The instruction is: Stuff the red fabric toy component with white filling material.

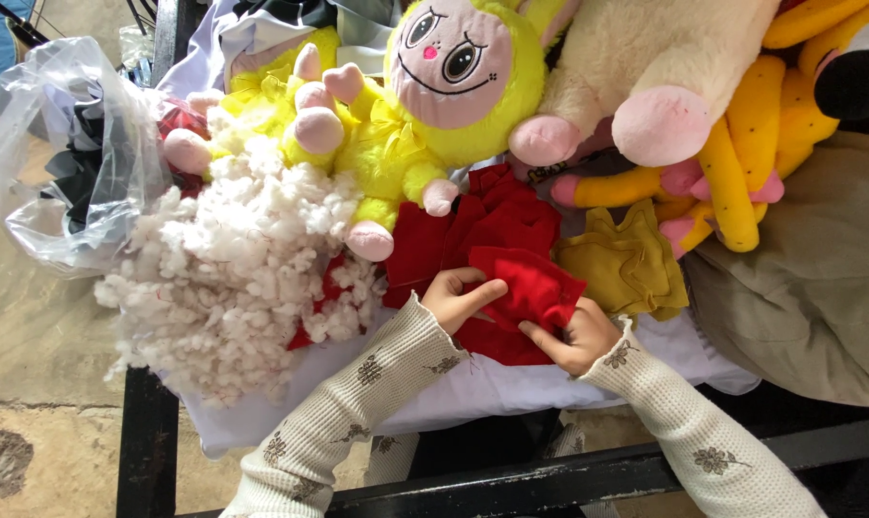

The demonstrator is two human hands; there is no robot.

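Both my hands grip a small piece of red fabric (532,286) at the middle of the view. My left hand (458,299) pinches its left edge, thumb on top. My right hand (576,338) holds its lower right corner, fingers curled under. The piece lies over a larger heap of red cloth (482,223). Both my arms wear cream knit sleeves with small flower prints.
A mound of white stuffing fibre (233,273) lies left of my hands. A yellow plush doll (425,96), a cream plush with pink feet (645,86) and an orange plush (741,153) crowd the top. Mustard fabric (626,264), a clear plastic bag (70,153), a black metal frame (549,475).
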